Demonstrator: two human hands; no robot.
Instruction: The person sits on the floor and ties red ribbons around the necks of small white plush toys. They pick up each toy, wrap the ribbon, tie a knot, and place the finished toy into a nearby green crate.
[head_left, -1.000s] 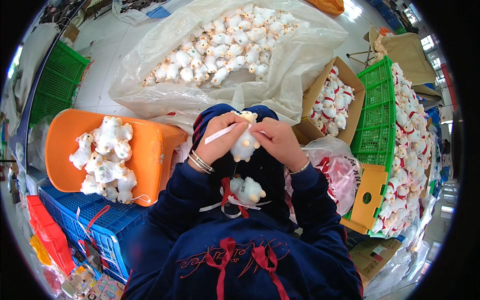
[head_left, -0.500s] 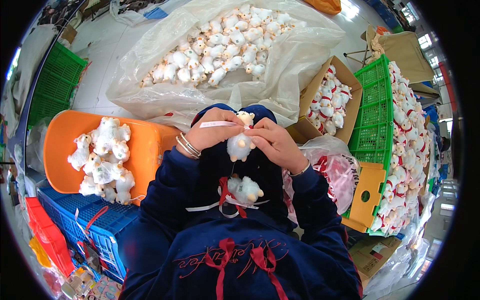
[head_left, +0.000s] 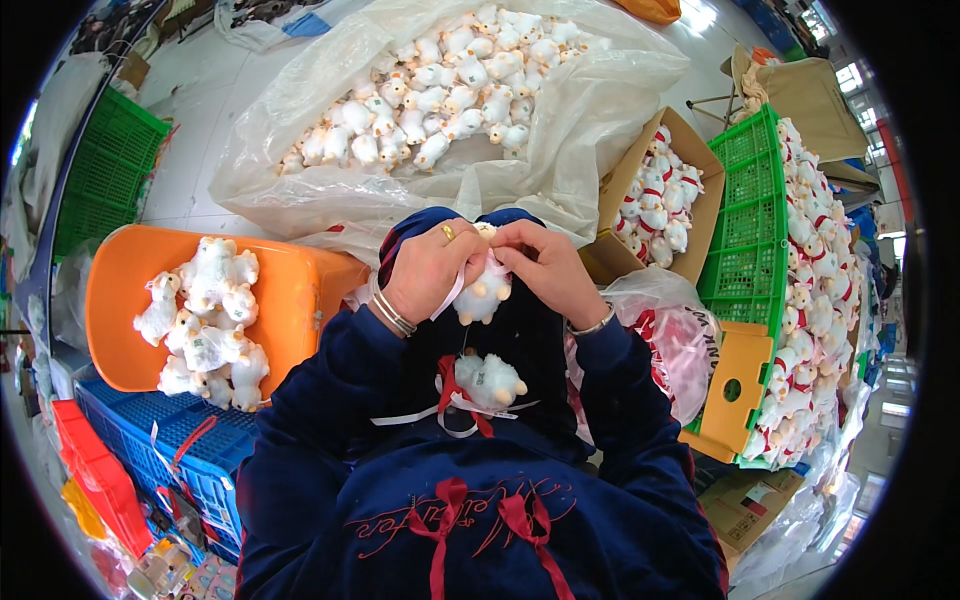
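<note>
Heaped white plush toys fill a plastic bag (head_left: pixel 560 150) behind; left hand (head_left: pixel 428 272) and right hand (head_left: pixel 550 268) pinch a small white lamb (head_left: pixel 483 293) and its pale ribbon (head_left: pixel 447 296), fingers closed.

A small white plush lamb toy (head_left: pixel 484 292) is hanging upright between the hands, its head pinched at the top and its stubby legs dangling below. A pale pink satin ribbon (head_left: pixel 452 291) is wrapping around its neck, one end trailing down to the left.
</note>
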